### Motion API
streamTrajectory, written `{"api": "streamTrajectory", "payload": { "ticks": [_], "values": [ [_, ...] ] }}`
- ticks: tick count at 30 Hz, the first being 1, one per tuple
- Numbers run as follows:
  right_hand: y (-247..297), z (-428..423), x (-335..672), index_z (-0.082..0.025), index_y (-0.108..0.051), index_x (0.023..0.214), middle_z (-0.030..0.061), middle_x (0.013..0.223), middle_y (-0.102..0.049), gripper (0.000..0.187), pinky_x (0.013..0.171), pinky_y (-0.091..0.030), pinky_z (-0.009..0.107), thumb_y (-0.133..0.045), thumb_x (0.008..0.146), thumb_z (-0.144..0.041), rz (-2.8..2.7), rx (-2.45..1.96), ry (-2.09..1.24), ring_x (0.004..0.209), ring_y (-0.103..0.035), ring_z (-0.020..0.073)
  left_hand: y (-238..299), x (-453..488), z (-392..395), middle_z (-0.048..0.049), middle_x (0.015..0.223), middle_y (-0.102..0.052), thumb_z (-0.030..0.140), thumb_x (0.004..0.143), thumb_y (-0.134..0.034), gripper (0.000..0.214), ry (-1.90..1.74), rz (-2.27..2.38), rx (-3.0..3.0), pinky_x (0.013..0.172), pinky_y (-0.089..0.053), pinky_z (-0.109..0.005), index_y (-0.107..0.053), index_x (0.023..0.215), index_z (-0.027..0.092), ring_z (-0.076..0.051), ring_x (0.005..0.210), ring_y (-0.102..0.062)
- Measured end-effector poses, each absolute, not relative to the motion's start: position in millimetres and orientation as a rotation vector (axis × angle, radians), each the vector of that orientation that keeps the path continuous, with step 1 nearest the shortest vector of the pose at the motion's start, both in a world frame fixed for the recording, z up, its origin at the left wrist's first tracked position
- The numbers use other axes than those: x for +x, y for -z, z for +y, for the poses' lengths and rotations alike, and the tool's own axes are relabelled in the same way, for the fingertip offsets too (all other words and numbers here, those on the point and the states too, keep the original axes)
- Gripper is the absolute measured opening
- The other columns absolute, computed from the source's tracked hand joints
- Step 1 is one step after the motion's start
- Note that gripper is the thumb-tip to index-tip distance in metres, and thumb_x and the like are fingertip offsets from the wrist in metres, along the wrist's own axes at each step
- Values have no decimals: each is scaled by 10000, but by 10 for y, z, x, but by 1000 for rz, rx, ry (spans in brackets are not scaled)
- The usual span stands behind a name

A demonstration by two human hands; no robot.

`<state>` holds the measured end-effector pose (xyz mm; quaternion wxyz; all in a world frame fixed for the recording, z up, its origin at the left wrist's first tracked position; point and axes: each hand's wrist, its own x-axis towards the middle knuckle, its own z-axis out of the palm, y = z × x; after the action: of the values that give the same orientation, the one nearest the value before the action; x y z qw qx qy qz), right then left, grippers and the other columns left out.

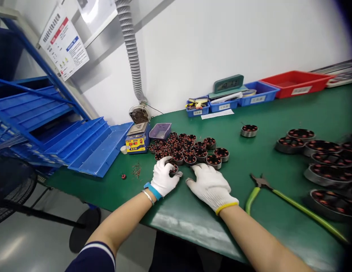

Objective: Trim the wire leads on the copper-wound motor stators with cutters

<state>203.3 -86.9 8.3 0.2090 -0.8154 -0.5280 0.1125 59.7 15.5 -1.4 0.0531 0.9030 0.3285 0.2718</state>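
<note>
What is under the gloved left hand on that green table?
Under the left hand one small round copper-wound part shows, its dark rim and coils peeking out between the fingers. The palm covers the rest of it, so its underside and the table beneath stay hidden.

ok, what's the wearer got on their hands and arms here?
White knit gloves on both: left hand has a blue cuff band plus a thin silver bracelet; right hand has a yellow cuff band. Forearms bare. Dark navy sleeve with white trim on the left arm.

Head camera – looks forward and down, close over the green table (278,113).
</note>
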Motion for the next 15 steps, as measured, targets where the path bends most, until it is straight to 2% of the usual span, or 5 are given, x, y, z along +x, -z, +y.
{"api": "streamTrajectory", "payload": {
  "ticks": [4,7,9,12,15],
  "values": [
    [-145,-889,2139,-251,-648,1193,58,1246,-635,467,761,-453,344,-585,806,-505,-1421,-2197,-573,1068,-610,258,14,562,88,-101,1227,-584,348,701,-785,354,-810,899,2632,932,-530,-347,-527,881,184,-208,1085,-609],
    [-103,-865,2101,-274,-655,1166,27,1210,-659,448,718,-444,327,-598,799,-525,-1315,-2128,-673,1045,-625,247,53,553,83,-115,1201,-595,394,599,-843,740,-754,989,2344,871,-566,-355,-466,1193,165,-215,1009,-645],
    [-42,-833,2033,-257,-673,1072,19,1123,-683,333,734,-431,316,-556,844,-470,-1257,-2062,-644,1007,-625,224,77,554,99,-65,1098,-640,383,643,-815,876,-626,985,2197,831,-578,-340,-354,1362,186,-192,927,-665],
    [24,-792,1951,-240,-669,935,10,976,-696,234,720,-408,296,-466,897,-352,-1238,-2052,-595,911,-624,183,74,559,120,-6,976,-663,395,701,-779,885,-510,949,2142,821,-579,-336,-309,1432,231,-186,879,-672],
    [-6,-795,1947,-228,-649,830,31,894,-687,184,619,-350,304,-493,860,-321,-1232,-2215,-568,852,-621,210,32,560,125,1,979,-672,403,676,-791,882,-475,946,2156,848,-575,-356,-351,1423,244,-206,905,-672]
  ]
}}
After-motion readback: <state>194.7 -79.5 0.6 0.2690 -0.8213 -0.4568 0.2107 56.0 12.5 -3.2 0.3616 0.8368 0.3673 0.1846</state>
